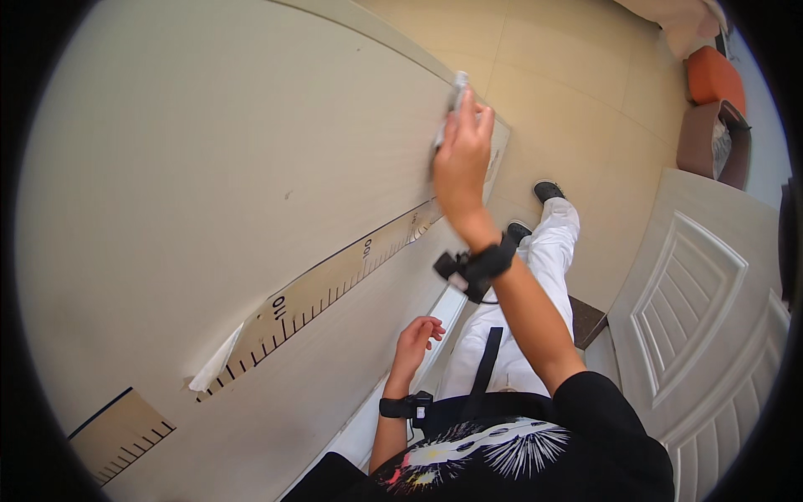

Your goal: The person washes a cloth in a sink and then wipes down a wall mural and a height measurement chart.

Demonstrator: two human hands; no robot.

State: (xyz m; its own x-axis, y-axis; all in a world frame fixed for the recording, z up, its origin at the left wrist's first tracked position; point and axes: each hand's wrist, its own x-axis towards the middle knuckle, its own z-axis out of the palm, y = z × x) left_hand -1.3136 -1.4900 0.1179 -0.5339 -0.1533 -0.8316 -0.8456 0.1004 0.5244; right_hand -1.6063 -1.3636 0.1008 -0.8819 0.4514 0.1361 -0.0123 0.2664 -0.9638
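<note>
My right hand (463, 150) reaches low along the pale wall (188, 157) and grips a small whitish object (459, 88), perhaps a wad of cloth or tissue; it is blurred. The object appears to be against the wall near its lower edge. A height-measuring strip (332, 279) with black marks and numbers runs down the wall towards this hand. One end of the strip is torn, with a loose white flap (218, 364) curling away. A separate strip piece (119, 433) remains higher up. My left hand (419, 342) hangs beside the wall, empty, with fingers loosely curled.
A white panelled door (690, 295) stands on the right. Beyond it are a brown bin (699, 138) with a liner and an orange container (715, 78). Beige tiles cover the floor (590, 144). A white trim (448, 304) borders the wall near my legs.
</note>
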